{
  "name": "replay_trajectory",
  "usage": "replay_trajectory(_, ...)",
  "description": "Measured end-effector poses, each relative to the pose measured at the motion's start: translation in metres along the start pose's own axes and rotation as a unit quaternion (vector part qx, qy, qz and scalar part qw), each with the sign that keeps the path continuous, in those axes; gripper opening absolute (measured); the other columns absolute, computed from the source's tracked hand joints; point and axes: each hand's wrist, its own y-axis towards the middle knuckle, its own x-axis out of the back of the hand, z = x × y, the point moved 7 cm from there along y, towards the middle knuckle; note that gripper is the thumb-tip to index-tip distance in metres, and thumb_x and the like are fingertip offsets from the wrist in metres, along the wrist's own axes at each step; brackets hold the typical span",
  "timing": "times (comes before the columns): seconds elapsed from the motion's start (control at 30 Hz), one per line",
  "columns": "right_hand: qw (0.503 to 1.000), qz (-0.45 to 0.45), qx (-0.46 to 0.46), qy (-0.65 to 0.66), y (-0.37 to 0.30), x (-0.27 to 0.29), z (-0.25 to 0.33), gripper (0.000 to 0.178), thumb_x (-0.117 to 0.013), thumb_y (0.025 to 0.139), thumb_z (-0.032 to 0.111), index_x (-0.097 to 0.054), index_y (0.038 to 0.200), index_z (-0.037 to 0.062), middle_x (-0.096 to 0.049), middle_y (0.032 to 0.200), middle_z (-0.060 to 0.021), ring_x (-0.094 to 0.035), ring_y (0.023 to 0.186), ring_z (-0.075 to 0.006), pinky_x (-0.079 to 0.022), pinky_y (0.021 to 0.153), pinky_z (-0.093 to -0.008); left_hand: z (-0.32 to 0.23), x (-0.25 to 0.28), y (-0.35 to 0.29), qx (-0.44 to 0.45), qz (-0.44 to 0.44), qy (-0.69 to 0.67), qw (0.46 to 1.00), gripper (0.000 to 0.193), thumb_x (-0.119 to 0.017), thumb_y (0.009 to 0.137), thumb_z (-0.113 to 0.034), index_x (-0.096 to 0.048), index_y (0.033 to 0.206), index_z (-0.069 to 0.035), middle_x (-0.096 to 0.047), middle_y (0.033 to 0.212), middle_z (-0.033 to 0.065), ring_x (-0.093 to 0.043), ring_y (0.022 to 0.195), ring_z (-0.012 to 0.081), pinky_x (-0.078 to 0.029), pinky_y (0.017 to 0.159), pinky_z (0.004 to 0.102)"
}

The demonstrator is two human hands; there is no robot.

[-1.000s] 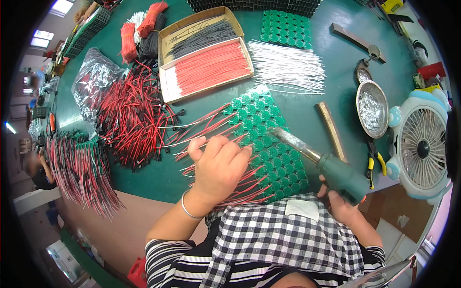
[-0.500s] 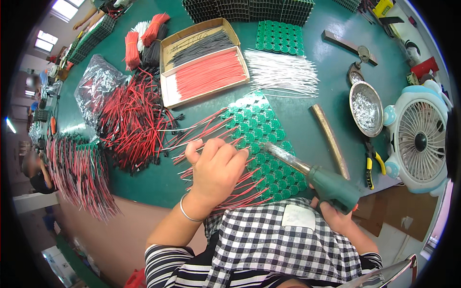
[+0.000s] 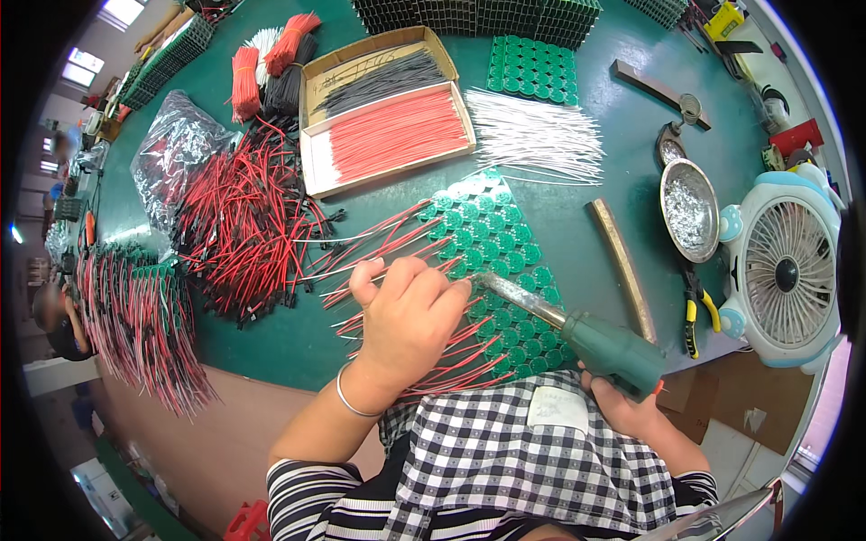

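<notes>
A panel of round green circuit boards [image 3: 492,236] lies before me, with red and white wires [image 3: 394,236] fanning out from its left side. My left hand [image 3: 406,320] is closed above that side, thumb and fingers pinched on a thin wire mostly hidden by the hand. From the right, my right hand [image 3: 624,406] grips the green handle of a large soldering iron [image 3: 606,350]. Its metal tip rests at the boards, right beside my left fingertips. Whether the tip touches the wire cannot be made out.
Boxed red wires [image 3: 397,135], loose white wires [image 3: 537,137] and a heap of red-black leads [image 3: 248,225] lie beyond. Wired panels [image 3: 144,316] hang over the left edge. To the right are a metal bar [image 3: 622,266], a bowl of silvery bits [image 3: 690,212], pliers [image 3: 695,316] and a fan [image 3: 785,270].
The soldering iron has moved left, bringing its tip close to my left fingertips. My left hand stays nearly in place, still pinched. The whole view has shifted slightly.
</notes>
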Motion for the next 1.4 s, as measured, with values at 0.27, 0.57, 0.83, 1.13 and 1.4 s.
replay_trajectory(0.27, 0.989, -0.067, 0.077, 0.103, 0.001, 0.019, 0.023, 0.028, -0.050, 0.090, 0.002, -0.054, 0.118, -0.0023, -0.063, 0.107, -0.0156, -0.061, 0.063, -0.0180, -0.051, 0.065, -0.0326, 0.001, 0.002, -0.001, 0.001, 0.002, -0.002, 1.000, 0.016, -0.071, 0.070, -0.013, -0.069, 0.084, -0.018, -0.053, 0.075, -0.0070, -0.053, 0.083, 0.0133, -0.026, 0.091, 0.0431)
replay_trajectory(0.57, 0.891, -0.396, 0.214, 0.057, -0.025, 0.114, 0.014, 0.034, -0.043, 0.088, 0.007, -0.051, 0.120, -0.0036, -0.064, 0.095, -0.0094, -0.059, 0.066, -0.0132, -0.046, 0.057, -0.0250, -0.001, -0.013, 0.005, -0.029, 0.017, 0.032, 0.999, 0.017, -0.072, 0.070, -0.012, -0.069, 0.086, -0.017, -0.056, 0.078, -0.0038, -0.055, 0.087, 0.0167, -0.026, 0.092, 0.0420)
replay_trajectory(0.83, 0.924, -0.359, 0.120, 0.052, -0.011, 0.110, -0.009, 0.035, -0.055, 0.087, -0.004, -0.052, 0.121, -0.0031, -0.063, 0.111, -0.0105, -0.060, 0.078, -0.0109, -0.050, 0.067, -0.0255, 0.008, -0.013, 0.008, -0.008, 0.021, 0.019, 1.000, 0.013, -0.075, 0.071, -0.009, -0.066, 0.080, -0.014, -0.059, 0.077, -0.0025, -0.056, 0.084, 0.0172, -0.029, 0.089, 0.0400)
replay_trajectory(1.13, 0.981, -0.049, 0.086, 0.166, -0.011, 0.014, -0.026, 0.051, -0.058, 0.089, 0.017, -0.041, 0.133, -0.0018, -0.057, 0.120, -0.0147, -0.061, 0.073, -0.0192, -0.050, 0.063, -0.0309, 0.011, -0.005, -0.004, 0.028, 0.028, -0.001, 0.999, 0.016, -0.070, 0.071, -0.012, -0.065, 0.085, -0.017, -0.057, 0.080, -0.0041, -0.055, 0.085, 0.0155, -0.029, 0.088, 0.0434)
replay_trajectory(1.4, 0.987, 0.121, 0.098, -0.047, -0.007, 0.007, -0.019, 0.049, -0.057, 0.090, 0.014, -0.044, 0.135, 0.0011, -0.056, 0.120, -0.0077, -0.056, 0.090, -0.0113, -0.047, 0.083, -0.0276, -0.004, -0.003, -0.008, 0.023, 0.007, -0.018, 1.000, 0.018, -0.073, 0.069, -0.010, -0.070, 0.084, -0.018, -0.056, 0.075, -0.0070, -0.053, 0.076, 0.0125, -0.028, 0.085, 0.0399)
